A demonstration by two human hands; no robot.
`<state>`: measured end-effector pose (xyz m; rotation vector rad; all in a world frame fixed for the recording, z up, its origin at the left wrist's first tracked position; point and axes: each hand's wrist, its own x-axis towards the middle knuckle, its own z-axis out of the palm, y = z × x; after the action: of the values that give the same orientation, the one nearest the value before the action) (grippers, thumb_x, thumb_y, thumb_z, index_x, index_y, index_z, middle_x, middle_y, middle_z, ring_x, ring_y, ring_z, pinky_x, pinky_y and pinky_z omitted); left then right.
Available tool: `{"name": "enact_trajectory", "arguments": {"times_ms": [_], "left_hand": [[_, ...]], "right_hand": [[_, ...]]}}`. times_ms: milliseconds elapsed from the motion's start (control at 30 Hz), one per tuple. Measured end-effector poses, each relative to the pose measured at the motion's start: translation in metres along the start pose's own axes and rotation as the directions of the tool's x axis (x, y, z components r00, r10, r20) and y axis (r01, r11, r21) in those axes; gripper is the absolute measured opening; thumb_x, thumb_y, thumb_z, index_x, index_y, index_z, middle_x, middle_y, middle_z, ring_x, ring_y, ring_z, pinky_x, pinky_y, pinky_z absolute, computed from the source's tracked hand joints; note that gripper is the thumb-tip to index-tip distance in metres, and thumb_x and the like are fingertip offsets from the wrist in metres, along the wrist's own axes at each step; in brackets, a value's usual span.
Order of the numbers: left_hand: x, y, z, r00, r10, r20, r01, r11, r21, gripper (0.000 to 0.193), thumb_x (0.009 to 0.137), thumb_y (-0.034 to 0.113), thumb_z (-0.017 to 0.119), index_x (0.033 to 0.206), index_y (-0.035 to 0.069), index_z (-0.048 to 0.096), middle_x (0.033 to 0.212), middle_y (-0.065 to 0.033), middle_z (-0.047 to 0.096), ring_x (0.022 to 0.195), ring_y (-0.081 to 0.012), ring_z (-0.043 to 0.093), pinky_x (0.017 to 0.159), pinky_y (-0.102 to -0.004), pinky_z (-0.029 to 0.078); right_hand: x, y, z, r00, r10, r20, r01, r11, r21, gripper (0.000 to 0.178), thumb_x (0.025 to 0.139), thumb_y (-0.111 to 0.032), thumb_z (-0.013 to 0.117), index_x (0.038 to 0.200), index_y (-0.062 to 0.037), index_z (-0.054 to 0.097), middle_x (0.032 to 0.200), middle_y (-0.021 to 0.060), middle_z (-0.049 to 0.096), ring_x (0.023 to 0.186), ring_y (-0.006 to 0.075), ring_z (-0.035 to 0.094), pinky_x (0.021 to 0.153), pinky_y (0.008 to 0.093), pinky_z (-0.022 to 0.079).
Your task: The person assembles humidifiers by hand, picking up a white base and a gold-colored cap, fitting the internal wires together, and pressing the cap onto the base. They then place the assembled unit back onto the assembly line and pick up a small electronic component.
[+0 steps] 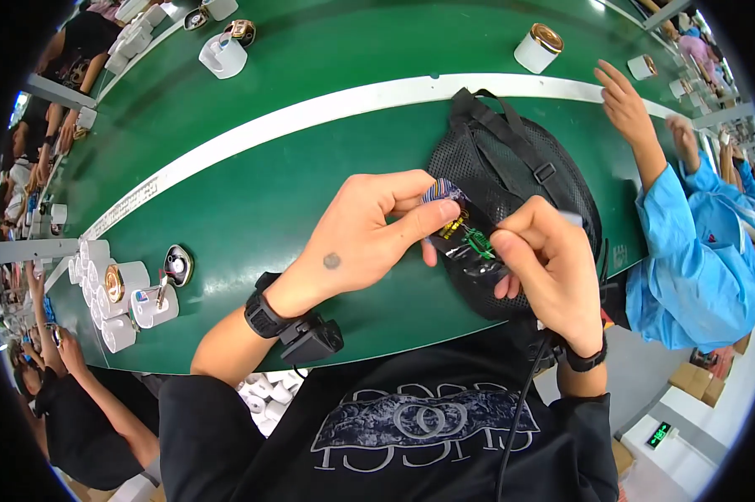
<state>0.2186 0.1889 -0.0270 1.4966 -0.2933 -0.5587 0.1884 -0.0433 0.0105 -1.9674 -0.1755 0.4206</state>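
Note:
A small shiny dark packet (476, 240) with green, yellow and striped patches is stretched between my two hands. Its left end, with the striped corner, is pinched between the thumb and fingers of my left hand (369, 226). My right hand (553, 268) grips the other edge between thumb and bent forefinger. I cannot tell whether the packet is sealed or torn. Just beyond and partly under my hands lies a black mesh backpack (524, 142) with straps and a buckle, its near part hidden by the packet and my right hand.
White cylindrical housings (118, 333) cluster at the left by a small dark oval part (177, 266). Across a white strip (327, 109) on the green table (252, 192) stand a white housing (223, 58) and a gold-topped one (540, 48). A blue-sleeved person (687, 259) reaches in from the right.

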Motion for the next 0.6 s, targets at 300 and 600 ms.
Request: {"name": "enact_trajectory", "arguments": {"times_ms": [300,600], "left_hand": [[0.000,0.010,-0.006,0.996,0.082,-0.037,-0.087,0.983,-0.159,0.028,0.109,0.019,0.052,0.104,-0.005,0.065,0.090,-0.0081,0.072,0.072,-0.0130,0.069,0.065,-0.0251,0.052],[0.000,0.016,-0.002,0.992,0.040,-0.117,-0.062,0.979,-0.195,0.025,0.108,0.018,0.052,0.112,-0.003,0.064,0.095,-0.0113,0.072,0.080,-0.0157,0.071,0.072,-0.0277,0.055]], "right_hand": [[0.004,0.002,-0.009,0.993,-0.108,0.043,0.088,0.942,0.323,0.027,0.103,-0.001,0.051,0.128,0.0083,0.052,0.093,0.0123,0.071,0.076,0.0166,0.071,0.064,0.0251,0.057],[0.006,0.007,-0.011,0.997,-0.066,-0.036,0.073,0.954,0.291,0.023,0.101,0.001,0.054,0.123,0.0072,0.054,0.093,0.0098,0.071,0.077,0.0138,0.070,0.065,0.0245,0.057]]}}
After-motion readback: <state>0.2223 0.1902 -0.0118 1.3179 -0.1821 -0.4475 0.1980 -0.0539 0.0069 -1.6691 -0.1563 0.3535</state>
